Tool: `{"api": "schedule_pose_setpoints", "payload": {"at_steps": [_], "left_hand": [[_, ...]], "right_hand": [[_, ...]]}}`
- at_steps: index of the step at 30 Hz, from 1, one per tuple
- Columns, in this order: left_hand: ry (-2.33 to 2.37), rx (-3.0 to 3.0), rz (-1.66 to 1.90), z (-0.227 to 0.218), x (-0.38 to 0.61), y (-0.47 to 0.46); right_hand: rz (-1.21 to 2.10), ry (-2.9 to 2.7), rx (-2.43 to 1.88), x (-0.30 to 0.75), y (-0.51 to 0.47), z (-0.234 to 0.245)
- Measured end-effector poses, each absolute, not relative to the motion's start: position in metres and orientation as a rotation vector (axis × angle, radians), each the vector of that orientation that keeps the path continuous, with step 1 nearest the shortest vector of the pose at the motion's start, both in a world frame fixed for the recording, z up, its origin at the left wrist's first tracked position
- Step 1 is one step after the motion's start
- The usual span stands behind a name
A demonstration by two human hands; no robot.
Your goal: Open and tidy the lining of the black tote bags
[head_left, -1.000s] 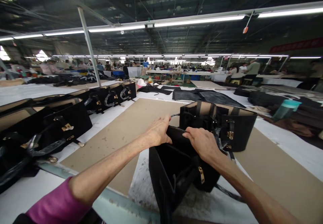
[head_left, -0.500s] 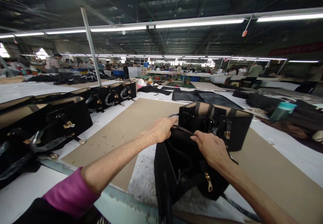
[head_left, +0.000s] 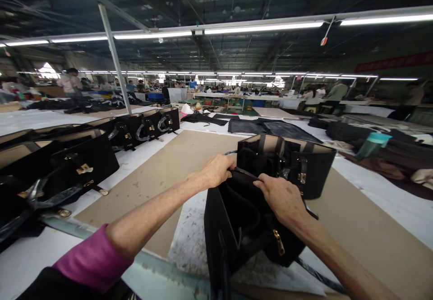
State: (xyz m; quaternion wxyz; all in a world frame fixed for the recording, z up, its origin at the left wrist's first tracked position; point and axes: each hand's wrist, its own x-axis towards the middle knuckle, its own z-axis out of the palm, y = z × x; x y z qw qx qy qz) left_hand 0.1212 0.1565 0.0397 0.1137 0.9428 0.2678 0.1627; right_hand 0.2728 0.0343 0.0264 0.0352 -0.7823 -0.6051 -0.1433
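Observation:
A black handbag (head_left: pixel 219 228) stands at the table's near edge in the head view, its mouth open toward me and a gold zipper pull (head_left: pixel 278 242) hanging on it. My left hand (head_left: pixel 216 170) is closed on the far rim of this bag, at its left end. Farther right on the same rim, my right hand (head_left: pixel 279 196) pinches the edge between thumb and fingers. The fingertips of both hands are partly hidden. Just behind stands a second black handbag (head_left: pixel 318 169) with a beige lining and a gold clasp.
Several black handbags (head_left: pixel 91 155) with plastic-wrapped handles stand in a row on the left. Tan board (head_left: pixel 149 169) covers part of the table. Flat black pieces (head_left: pixel 267 127) lie beyond. A teal-lidded bottle (head_left: pixel 374 146) stands right, by dark cloth. People work in the background.
The whole view has shifted slightly, so the surroundings sit a little farther left. Both hands keep their hold on the bag's rim, with hardly any movement against it.

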Motion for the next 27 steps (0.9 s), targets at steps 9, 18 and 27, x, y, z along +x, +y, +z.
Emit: {"api": "schedule_pose_setpoints", "payload": {"at_steps": [9,18,27], "left_hand": [[0.485,2.752,0.506,0.042,0.102,0.155],[0.612,2.786,0.516,0.039,0.11,0.156],[0.639,2.652,0.704,0.028,0.118,0.162]], "right_hand": [[-0.398,-1.842,-2.417,0.276,0.036,0.024],[-0.401,-1.826,-2.433,0.273,0.034,0.025],[-0.489,-1.888,-2.413,0.264,0.042,0.029]]}}
